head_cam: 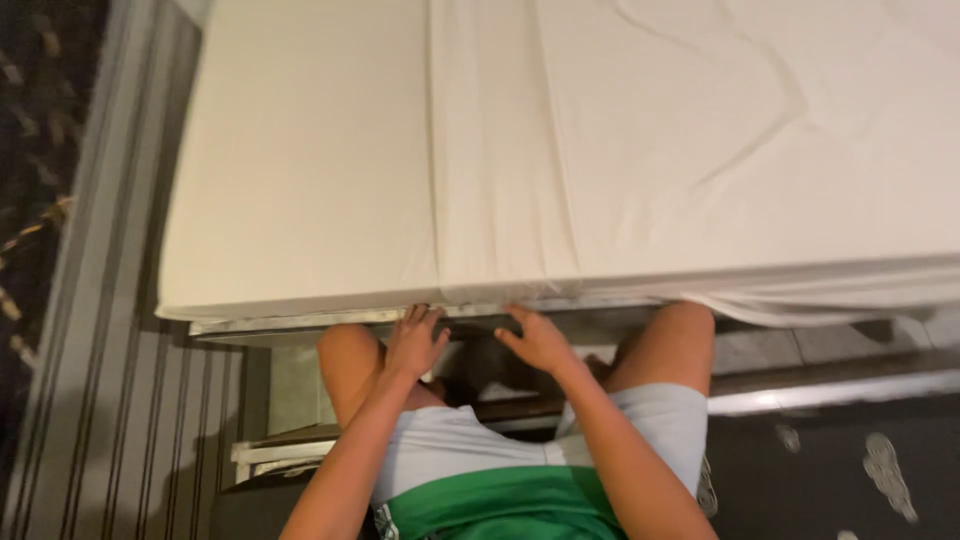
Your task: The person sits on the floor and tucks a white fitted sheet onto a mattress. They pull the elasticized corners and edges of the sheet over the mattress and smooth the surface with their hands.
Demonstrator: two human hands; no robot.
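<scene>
Cream sheet [640, 130] covers one mattress [300, 150], its lower hem hanging at the near edge of the bed. Two hands: left hand [415, 342] and right hand [538, 340], both flat with fingers spread and gripping nothing, press at that hem under the mattress, probably to push the loose cloth in. Two bare knees brace against the bed frame [300, 325].

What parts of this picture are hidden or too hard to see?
All in the head view:
- Fingertips of the left hand and right hand: tucked under the mattress edge.
- What the hands grip: hidden by the white sheet and shadow.
- Lower legs and feet: hidden behind the knees and bed frame.
- Far side of the bed: cut off by the top edge.
</scene>
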